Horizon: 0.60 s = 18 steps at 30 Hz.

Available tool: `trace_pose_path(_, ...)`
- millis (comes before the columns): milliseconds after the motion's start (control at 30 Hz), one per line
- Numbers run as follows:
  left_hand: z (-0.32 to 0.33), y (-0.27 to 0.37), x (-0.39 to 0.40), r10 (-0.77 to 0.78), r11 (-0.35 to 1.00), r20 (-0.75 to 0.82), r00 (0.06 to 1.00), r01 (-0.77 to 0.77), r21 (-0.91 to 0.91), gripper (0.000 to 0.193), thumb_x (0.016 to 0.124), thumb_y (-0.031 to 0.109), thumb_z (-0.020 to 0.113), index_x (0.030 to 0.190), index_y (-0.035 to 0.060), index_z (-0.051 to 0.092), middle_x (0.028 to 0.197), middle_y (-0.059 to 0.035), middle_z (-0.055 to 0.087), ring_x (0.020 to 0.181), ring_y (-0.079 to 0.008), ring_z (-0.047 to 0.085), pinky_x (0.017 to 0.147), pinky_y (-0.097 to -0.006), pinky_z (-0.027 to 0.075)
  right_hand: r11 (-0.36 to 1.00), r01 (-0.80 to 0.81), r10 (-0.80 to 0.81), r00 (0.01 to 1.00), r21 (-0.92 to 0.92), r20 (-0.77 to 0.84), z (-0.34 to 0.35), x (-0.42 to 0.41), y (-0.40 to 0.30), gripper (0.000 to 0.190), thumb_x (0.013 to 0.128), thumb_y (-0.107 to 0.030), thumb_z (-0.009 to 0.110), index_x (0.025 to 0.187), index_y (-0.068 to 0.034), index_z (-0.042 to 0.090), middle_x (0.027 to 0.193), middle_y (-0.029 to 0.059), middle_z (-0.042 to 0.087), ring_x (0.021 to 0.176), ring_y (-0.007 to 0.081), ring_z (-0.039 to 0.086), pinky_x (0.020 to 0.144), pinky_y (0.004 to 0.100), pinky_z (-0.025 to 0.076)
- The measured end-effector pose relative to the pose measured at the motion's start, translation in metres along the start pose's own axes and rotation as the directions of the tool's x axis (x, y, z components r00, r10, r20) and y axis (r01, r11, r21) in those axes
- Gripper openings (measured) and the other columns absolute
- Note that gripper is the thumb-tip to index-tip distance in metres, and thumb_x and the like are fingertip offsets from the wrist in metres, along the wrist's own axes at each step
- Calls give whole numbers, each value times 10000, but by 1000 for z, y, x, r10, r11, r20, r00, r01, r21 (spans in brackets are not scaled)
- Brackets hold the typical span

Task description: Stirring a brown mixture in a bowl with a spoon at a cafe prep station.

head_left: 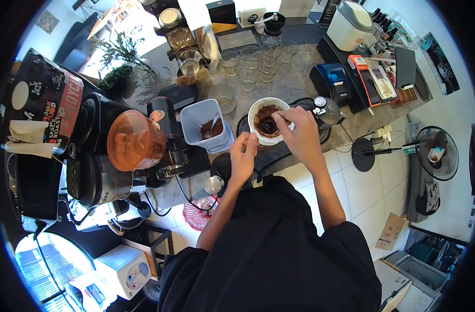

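Note:
My right hand [298, 132] is over the near right rim of a white tub [254, 106], its thumb and forefinger pinched together above the opening. Dark brown matter coats the tub's inner wall and bottom. My left hand [244, 150] is loosely curled just outside the tub's near left rim, thumb against forefinger; whether either hand pinches something small cannot be made out. Left of the tub, a translucent square plastic container [194, 117] holds brown powder [214, 128] and a metal spoon [215, 121]. The tub stands beside a dark cloth or bag [280, 154].
Several clear glasses [248, 78] stand beyond the tub. A coffee grinder with an orange lid [130, 140] is at left. A kettle [330, 111], a blue-lidded black device [333, 82] and a card terminal [368, 84] are at right. A metal-lidded jar [214, 185] sits by the near edge.

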<state>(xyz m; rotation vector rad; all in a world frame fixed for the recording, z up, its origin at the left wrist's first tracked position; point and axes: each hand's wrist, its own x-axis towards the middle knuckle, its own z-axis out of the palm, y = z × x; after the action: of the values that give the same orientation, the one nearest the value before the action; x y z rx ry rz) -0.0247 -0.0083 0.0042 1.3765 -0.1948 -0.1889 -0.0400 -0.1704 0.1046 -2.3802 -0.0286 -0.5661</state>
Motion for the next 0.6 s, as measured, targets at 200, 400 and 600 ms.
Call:
trace_pose_path(200,0,2,0,-9,1000,9,1000,9,16,358,1046,296,546,782,55,567,651,54,484,590,-26,418,549,-220,316,998,-2,4,999,64,-45,-1,-2,-6,175,900,-178,675,917,-21,749,784,86,671,772,259,611,724,384,418)
trace_pose_path(400,-2,1,0,-15,1000,18,1000,15,5,352,1045,294,549,788,54,571,650,58,480,589,-23,411,548,-217,312,998,-58,58,996,2,-69,0,-1,-1,159,898,-162,679,926,-22,749,782,94,664,764,261,619,704,383,436)
trace_pose_path(600,-2,-1,1,-15,1000,18,1000,15,-21,347,1045,290,549,790,56,569,651,58,481,587,-21,410,539,-214,306,993,-8,9,1000,122,-13,-3,-4,-9,150,892,-152,687,925,-19,747,808,109,675,788,274,625,738,378,460)
